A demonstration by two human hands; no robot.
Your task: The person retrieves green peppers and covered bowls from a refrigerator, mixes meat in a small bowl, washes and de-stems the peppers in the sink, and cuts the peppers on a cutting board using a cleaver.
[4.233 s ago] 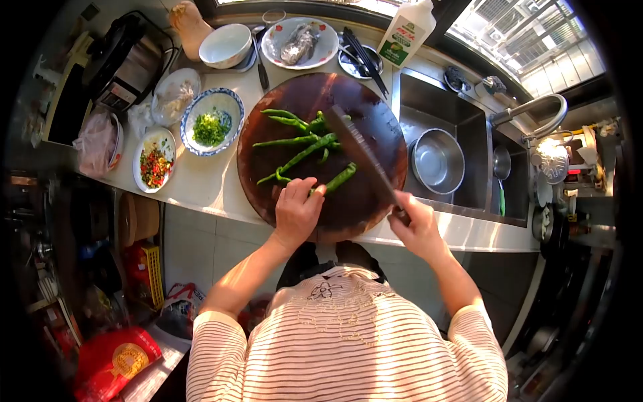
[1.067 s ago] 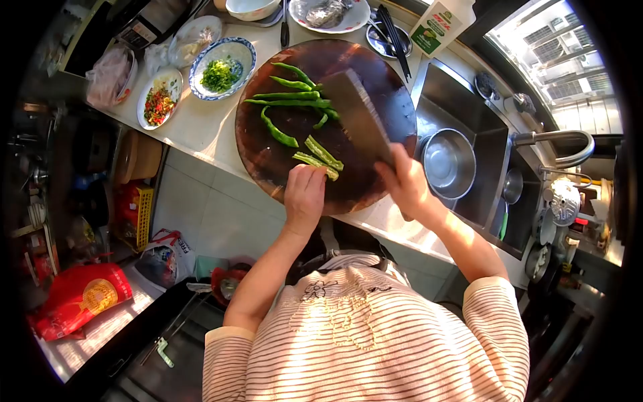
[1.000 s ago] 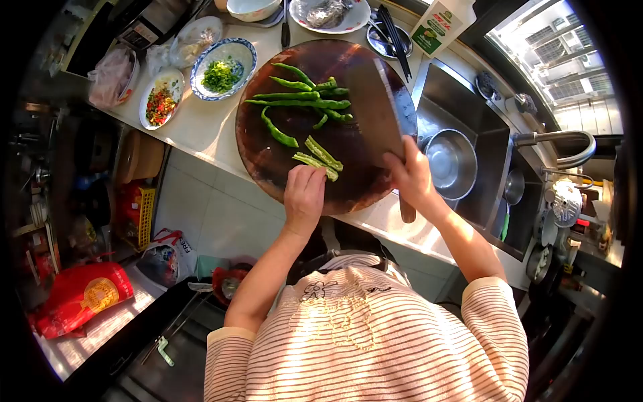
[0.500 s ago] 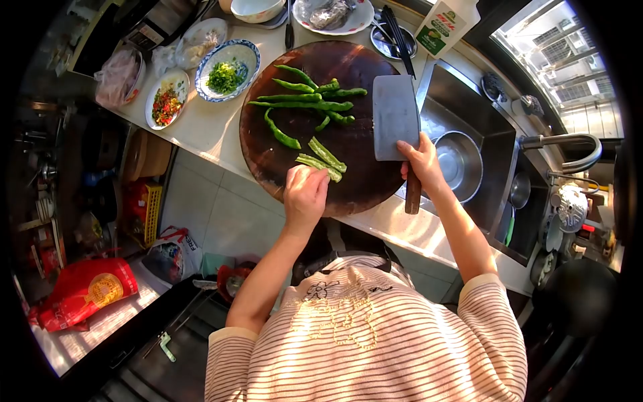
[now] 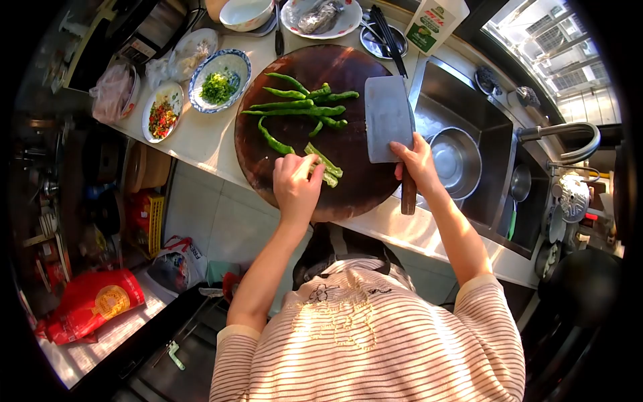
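Observation:
My right hand (image 5: pixel 416 163) is closed round a cleaver (image 5: pixel 387 117), gripping it where the wooden handle meets the blade. The broad blade lies over the right side of a dark round chopping board (image 5: pixel 362 187). My left hand (image 5: pixel 297 186) is at the board's near edge, its fingers bent onto a split green pepper (image 5: pixel 325 162) with pale flesh showing. Fingertips hide part of the nearer half. Beyond this hand lie several whole green peppers (image 5: pixel 295 111) on the board.
Left of the board stand a blue-rimmed bowl (image 5: pixel 247 68) of chopped greens and a dish (image 5: pixel 148 127) of chopped red pepper. A sink (image 5: pixel 462 87) with a metal basin (image 5: pixel 459 164) is on the right. Behind are a plate (image 5: pixel 353 25), chopsticks (image 5: pixel 390 41) and a white bottle (image 5: pixel 437 23).
My left hand has shifted slightly up and left, its fingers now further over the pepper halves. My right hand keeps holding the cleaver in nearly the same place. The whole view has shifted slightly.

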